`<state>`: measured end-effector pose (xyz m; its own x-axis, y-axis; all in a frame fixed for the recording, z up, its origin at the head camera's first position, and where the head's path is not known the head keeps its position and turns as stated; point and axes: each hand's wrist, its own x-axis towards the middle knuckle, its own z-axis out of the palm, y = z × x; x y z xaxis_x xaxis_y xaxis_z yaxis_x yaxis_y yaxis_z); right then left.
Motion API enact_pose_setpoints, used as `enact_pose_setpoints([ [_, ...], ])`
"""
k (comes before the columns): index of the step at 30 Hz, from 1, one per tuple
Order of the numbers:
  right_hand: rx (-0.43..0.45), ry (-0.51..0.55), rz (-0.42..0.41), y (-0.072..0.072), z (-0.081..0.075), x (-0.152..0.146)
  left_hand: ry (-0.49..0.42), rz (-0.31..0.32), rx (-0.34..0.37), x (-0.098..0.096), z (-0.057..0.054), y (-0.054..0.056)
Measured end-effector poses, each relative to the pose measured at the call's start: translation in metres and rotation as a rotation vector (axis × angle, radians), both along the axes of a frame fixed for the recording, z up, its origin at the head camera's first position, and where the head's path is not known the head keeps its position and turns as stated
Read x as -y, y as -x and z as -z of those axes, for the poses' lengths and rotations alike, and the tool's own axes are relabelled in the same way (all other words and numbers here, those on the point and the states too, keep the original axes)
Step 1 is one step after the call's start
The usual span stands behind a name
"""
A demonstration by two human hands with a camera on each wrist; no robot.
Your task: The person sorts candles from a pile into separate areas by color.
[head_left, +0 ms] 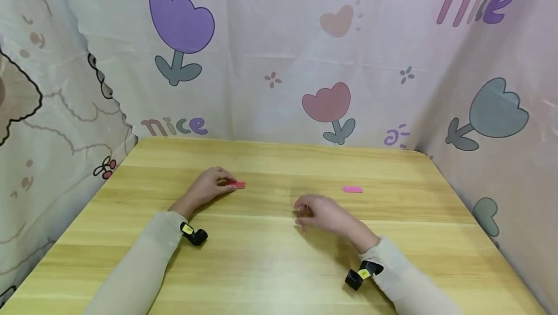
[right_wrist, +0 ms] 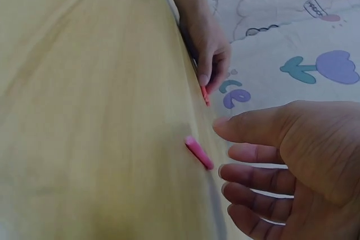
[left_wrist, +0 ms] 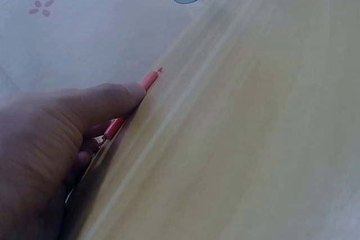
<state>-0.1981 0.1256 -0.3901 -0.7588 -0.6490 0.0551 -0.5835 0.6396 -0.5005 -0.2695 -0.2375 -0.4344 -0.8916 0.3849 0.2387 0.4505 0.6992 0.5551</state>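
Note:
In the head view my left hand point(head_left: 212, 186) rests on the table at the left, thumb and fingers on several slim red candles point(head_left: 240, 185) lying side by side. The left wrist view shows the thumb against a red candle point(left_wrist: 115, 127) with a thin wick-like tip. My right hand point(head_left: 324, 213) hovers near the table's middle, its fingers loosely bent and apart. A single pink candle point(right_wrist: 199, 153) lies just past its fingertips in the right wrist view, touching none of them. Part of that candle hides behind the hand in the head view.
A small row of pink candles point(head_left: 352, 189) lies on the wooden table point(head_left: 270, 266), to the right of and beyond my right hand. A printed cloth point(head_left: 261, 24) hangs along the table's back and sides. Each wrist wears a black camera.

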Motion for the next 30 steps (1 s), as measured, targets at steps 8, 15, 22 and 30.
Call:
enact_pose_setpoints([
  [8,-0.039,-0.004,0.028,-0.006,0.006,0.002,-0.008,-0.002,-0.018,0.001,0.003,-0.001],
  [15,-0.050,-0.032,0.037,-0.006,0.005,-0.001,-0.003,-0.003,-0.003,0.000,0.000,-0.001],
  [22,0.035,-0.005,0.009,-0.005,0.008,-0.005,-0.014,-0.009,0.021,0.000,0.003,-0.002],
  [30,0.129,0.019,-0.014,0.002,0.003,-0.011,-0.018,-0.011,0.027,0.000,-0.002,-0.001],
])
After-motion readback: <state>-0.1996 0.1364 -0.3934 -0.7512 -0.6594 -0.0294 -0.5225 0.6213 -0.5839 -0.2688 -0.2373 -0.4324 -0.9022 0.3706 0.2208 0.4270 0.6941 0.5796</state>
